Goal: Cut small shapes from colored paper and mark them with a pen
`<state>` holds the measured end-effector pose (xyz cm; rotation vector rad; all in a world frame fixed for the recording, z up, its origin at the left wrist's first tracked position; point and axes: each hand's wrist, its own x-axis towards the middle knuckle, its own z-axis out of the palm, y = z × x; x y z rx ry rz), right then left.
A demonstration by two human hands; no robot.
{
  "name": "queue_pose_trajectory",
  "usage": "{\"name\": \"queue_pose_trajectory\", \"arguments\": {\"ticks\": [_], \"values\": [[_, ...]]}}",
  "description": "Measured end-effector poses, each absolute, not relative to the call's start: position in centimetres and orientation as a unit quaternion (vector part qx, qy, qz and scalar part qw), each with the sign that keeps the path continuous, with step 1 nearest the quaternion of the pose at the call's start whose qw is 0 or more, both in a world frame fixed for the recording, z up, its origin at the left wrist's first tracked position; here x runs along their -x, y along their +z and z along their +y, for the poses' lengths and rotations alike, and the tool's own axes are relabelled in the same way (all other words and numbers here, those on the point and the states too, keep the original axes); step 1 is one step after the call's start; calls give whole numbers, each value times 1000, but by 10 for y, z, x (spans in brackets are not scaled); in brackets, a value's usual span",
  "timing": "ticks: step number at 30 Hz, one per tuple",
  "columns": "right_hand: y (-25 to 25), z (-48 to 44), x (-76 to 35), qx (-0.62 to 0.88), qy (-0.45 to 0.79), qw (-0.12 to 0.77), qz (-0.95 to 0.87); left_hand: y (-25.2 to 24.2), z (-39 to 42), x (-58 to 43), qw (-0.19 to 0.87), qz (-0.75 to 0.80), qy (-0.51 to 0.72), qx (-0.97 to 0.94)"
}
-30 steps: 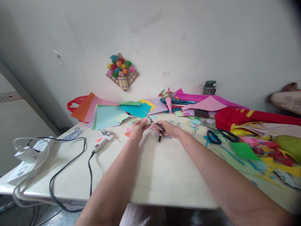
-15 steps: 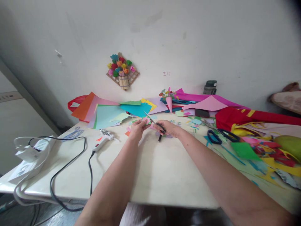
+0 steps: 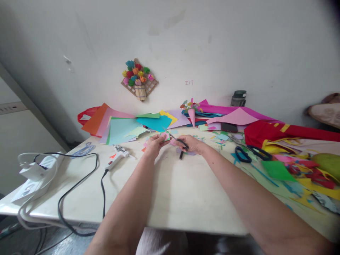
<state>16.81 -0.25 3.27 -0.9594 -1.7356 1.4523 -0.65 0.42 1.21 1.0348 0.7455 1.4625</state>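
Worktable seen from the worker's head. The pale table (image 3: 196, 191) ends at a near edge running below the two forearms, and a broad stretch of its surface shows between them; to the left this room is bounded by a white glue gun (image 3: 114, 161) and its dark cord (image 3: 78, 182), to the right by navy-handled scissors (image 3: 243, 154) and a green paper square (image 3: 277, 170), and at the back by overlapping coloured sheets (image 3: 123, 131) against the wall (image 3: 212, 53). The left hand (image 3: 155, 144) pinches a small pink-and-green paper piece (image 3: 165, 136) near mid-table, just left of the right hand (image 3: 192, 143), which grips black-handled scissors (image 3: 183, 142), blades pointing up and left beside the paper; whether the blades are parted cannot be told. A short black stick (image 3: 181, 155) lies just below the handles. Relative to half a second earlier, both grips are unchanged, while the wall and tabletop items appear slightly farther right in view.
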Motion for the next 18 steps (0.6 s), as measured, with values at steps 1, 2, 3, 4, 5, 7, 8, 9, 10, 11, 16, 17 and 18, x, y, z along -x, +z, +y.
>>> {"name": "queue_pose_trajectory", "arguments": {"ticks": [1, 2, 3, 4, 5, 7, 8, 9, 10, 11, 16, 17, 18], "values": [[33, -2, -168, 369, 557, 335, -664, 12, 4, 7, 566, 316, 619, -444], [33, -3, -168, 372, 556, 333, -664, 12, 4, 8, 566, 315, 617, -447], [33, -3, -168, 375, 553, 332, -666, 12, 4, 9, 566, 314, 616, -450], [33, -3, -168, 378, 549, 330, -669, 11, 4, 9, 566, 314, 614, -452], [33, -3, -169, 380, 543, 328, -673, 11, 5, 10, 566, 315, 613, -454], [33, -3, -170, 381, 533, 323, -683, 10, 6, 12, 565, 317, 610, -456], [34, -4, -170, 380, 529, 321, -687, 9, 7, 13, 566, 319, 608, -457], [34, -4, -171, 378, 527, 320, -691, 9, 8, 14, 566, 322, 605, -458], [34, -4, -171, 375, 526, 318, -694, 8, 8, 15, 567, 325, 601, -460], [35, -5, -172, 373, 525, 317, -696, 8, 9, 16, 568, 328, 596, -463], [38, -6, -174, 372, 525, 306, -702, 8, 10, 20, 574, 332, 571, -484], [38, -7, -174, 372, 523, 303, -705, 8, 10, 21, 574, 333, 570, -484], [38, -7, -174, 373, 520, 299, -707, 8, 9, 21, 574, 335, 569, -484]]}}
